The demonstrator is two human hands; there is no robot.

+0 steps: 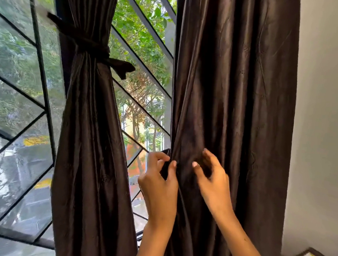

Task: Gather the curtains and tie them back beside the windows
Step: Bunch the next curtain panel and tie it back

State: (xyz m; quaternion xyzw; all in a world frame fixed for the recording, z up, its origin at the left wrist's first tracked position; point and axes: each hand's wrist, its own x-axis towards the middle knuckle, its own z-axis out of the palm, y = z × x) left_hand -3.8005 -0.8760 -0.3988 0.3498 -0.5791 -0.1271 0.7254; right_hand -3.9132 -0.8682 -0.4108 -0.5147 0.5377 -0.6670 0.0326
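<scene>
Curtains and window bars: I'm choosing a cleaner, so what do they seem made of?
Curtains: dark brown woven fabric with a satin sheen, likely polyester or silk-like; highlights run along soft folds. Window bars: thin, straight and dark, probably painted metal, though paint hides the surface.

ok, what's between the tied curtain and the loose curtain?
Head view: only window with slanted bars between tied curtain and loose curtain; left hand grips the loose curtain's edge.

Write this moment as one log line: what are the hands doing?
left curtain: tied | right curtain: loose | left hand: pinches its edge | right hand: fingers curled on folds
</scene>
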